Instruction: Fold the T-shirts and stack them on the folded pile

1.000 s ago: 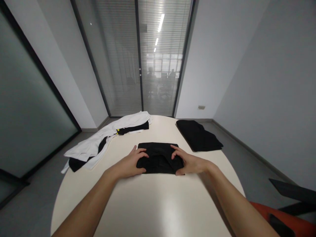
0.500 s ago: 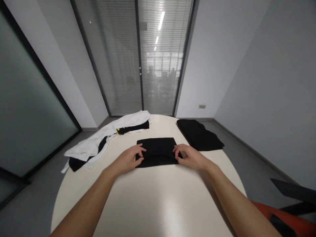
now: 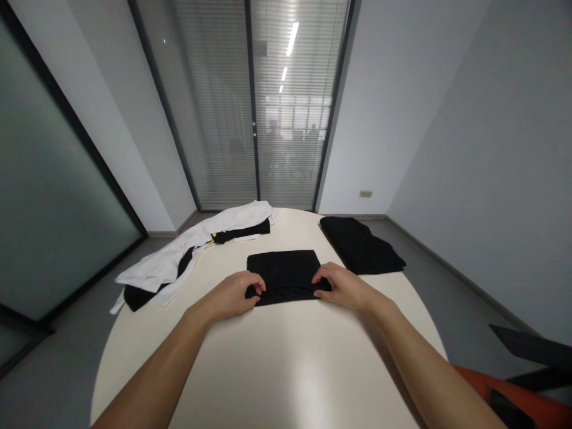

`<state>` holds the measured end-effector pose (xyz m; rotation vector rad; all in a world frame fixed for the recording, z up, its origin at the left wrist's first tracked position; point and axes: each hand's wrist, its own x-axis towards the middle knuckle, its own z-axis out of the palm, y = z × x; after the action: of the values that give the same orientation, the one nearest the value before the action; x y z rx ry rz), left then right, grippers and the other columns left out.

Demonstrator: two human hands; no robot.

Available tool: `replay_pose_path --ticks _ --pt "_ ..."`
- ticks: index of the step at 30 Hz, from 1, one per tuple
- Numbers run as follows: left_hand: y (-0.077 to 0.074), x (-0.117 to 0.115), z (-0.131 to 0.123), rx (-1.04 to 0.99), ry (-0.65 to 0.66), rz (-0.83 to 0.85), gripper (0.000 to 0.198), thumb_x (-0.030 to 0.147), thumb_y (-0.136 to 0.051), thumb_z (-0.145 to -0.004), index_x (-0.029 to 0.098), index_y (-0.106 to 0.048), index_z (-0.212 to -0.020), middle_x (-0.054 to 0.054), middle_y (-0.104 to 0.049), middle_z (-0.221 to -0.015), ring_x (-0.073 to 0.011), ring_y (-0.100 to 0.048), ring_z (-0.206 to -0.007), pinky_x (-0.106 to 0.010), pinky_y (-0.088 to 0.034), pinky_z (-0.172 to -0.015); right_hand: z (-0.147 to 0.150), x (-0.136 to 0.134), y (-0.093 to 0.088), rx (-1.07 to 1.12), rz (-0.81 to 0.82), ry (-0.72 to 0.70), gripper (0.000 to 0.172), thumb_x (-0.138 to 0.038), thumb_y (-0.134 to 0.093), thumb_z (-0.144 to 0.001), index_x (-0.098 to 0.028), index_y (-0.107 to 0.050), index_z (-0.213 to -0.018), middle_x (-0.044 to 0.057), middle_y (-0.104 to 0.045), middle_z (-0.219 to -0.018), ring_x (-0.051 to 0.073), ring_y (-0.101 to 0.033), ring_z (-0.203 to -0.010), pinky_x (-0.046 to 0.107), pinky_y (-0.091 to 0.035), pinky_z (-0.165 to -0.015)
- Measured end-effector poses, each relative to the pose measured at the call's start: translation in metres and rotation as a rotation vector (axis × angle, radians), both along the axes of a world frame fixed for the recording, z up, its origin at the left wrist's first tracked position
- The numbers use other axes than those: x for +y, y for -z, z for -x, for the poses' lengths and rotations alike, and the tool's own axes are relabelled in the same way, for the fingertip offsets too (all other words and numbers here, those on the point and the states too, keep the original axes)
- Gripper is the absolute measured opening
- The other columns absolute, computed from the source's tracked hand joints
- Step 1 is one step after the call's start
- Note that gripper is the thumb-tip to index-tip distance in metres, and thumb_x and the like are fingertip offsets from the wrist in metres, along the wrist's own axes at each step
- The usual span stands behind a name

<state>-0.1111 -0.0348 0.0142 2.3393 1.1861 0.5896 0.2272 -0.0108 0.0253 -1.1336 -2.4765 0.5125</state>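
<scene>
A black garment, folded into a flat rectangle, lies at the middle of the table. Its exact kind does not show. At its near left corner my left hand has curled fingers and thumb around the edge of the cloth. My right hand grips the near right corner in the same way, thumb low and fingers bent on top. Loose layers of the fabric show along the near edge between both hands.
Another folded black garment lies at the table's far right. White and black clothes are heaped along the left edge of the round white table. A red and black chair stands at the lower right.
Both hands have shifted slightly; the left one has slid a little toward me and its fingers have curled lower over the cloth's near edge. The near edge has come slightly closer.
</scene>
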Motion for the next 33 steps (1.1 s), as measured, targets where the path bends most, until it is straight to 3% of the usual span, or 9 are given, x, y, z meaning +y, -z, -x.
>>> replay_pose_path --ticks 3,9,13,15,17,21,25,30,33 --pt "-0.004 -0.002 -0.001 0.035 -0.039 0.074 0.017 0.023 -0.066 -0.077 0.024 -0.070 -0.094 -0.001 -0.071 -0.085 -0.0190 -0.065 -0.076 -0.028 -0.044 -0.069 -0.002 0.002 0.002 -0.032 0.002 -0.019 0.005 -0.023 -0.067 -0.079 -0.022 -0.072 -0.080 0.005 -0.070 -0.085 0.022 -0.062 -0.090 0.033 -0.048 -0.083" --pt "-0.013 -0.007 -0.011 0.038 -0.076 0.136 0.024 0.038 -0.051 -0.096 0.023 -0.066 -0.107 0.002 -0.069 -0.077 -0.0147 -0.062 -0.066 -0.025 -0.042 -0.064 -0.001 -0.003 -0.001 -0.063 0.015 -0.057 0.007 -0.014 -0.068 -0.070 -0.020 -0.070 -0.069 0.001 -0.069 -0.076 0.018 -0.061 -0.084 0.025 -0.045 -0.077" --pt "-0.011 -0.010 -0.022 0.158 -0.012 -0.037 0.018 0.035 -0.056 -0.095 0.025 -0.069 -0.105 0.000 -0.070 -0.085 -0.0178 -0.065 -0.079 -0.030 -0.046 -0.076 0.007 -0.008 -0.008 -0.142 -0.023 0.034 0.033 -0.035 -0.062 -0.089 -0.020 -0.062 -0.059 0.003 -0.063 -0.065 0.017 -0.059 -0.070 0.027 -0.044 -0.068" --pt "-0.008 -0.012 -0.026 0.183 0.032 -0.184 0.021 0.035 -0.065 -0.090 0.025 -0.070 -0.108 -0.005 -0.070 -0.106 -0.0230 -0.065 -0.099 -0.038 -0.047 -0.092 0.013 -0.009 -0.008 -0.097 -0.101 0.083 0.035 -0.042 -0.053 -0.096 -0.020 -0.067 -0.072 0.005 -0.066 -0.074 0.018 -0.061 -0.074 0.030 -0.047 -0.074" --pt "-0.005 -0.014 -0.027 0.174 0.064 -0.289 0.042 0.035 -0.071 -0.085 0.026 -0.065 -0.126 -0.010 -0.059 -0.137 -0.0301 -0.053 -0.127 -0.049 -0.037 -0.109 0.022 -0.010 -0.003 0.000 -0.181 0.094 0.031 -0.043 -0.048 -0.100 -0.021 -0.070 -0.104 0.009 -0.071 -0.105 0.022 -0.064 -0.100 0.036 -0.049 -0.092" --pt "0.000 -0.015 -0.023 0.206 0.138 -0.242 0.049 0.036 -0.069 -0.088 0.036 -0.060 -0.136 -0.006 -0.035 -0.160 -0.0368 -0.027 -0.148 -0.060 -0.025 -0.117 0.035 -0.011 0.017 -0.010 -0.165 0.025 0.053 -0.045 -0.040 -0.103 -0.026 -0.040 -0.152 0.010 -0.038 -0.159 0.026 -0.033 -0.147 0.048 -0.029 -0.120" --pt "-0.003 -0.015 -0.022 0.160 0.177 -0.149 0.028 0.041 -0.056 -0.097 0.034 -0.074 -0.117 -0.003 -0.052 -0.149 -0.0302 -0.039 -0.143 -0.052 -0.033 -0.116 0.034 -0.011 0.028 -0.146 -0.028 -0.007 0.060 -0.053 -0.040 -0.102 -0.029 -0.034 -0.156 0.009 -0.026 -0.164 0.031 -0.019 -0.152 0.057 -0.020 -0.122" --pt "-0.004 -0.012 -0.029 0.065 0.080 -0.165 0.037 0.033 -0.037 -0.105 0.024 -0.073 -0.109 -0.005 -0.071 -0.114 -0.0190 -0.062 -0.111 -0.038 -0.048 -0.103 0.023 -0.010 0.016 -0.149 0.011 -0.078 0.056 -0.056 -0.055 -0.094 -0.033 -0.052 -0.145 0.009 -0.035 -0.160 0.033 -0.023 -0.151 0.059 -0.017 -0.121" --pt "0.005 -0.010 -0.029 0.078 0.023 -0.267 0.037 0.037 -0.052 -0.099 0.024 -0.061 -0.133 -0.009 -0.058 -0.141 -0.0255 -0.051 -0.131 -0.047 -0.039 -0.113 0.022 -0.011 0.008 -0.130 0.011 -0.082 0.043 -0.054 -0.059 -0.092 -0.034 -0.065 -0.129 0.008 -0.048 -0.152 0.032 -0.032 -0.148 0.062 -0.016 -0.120"
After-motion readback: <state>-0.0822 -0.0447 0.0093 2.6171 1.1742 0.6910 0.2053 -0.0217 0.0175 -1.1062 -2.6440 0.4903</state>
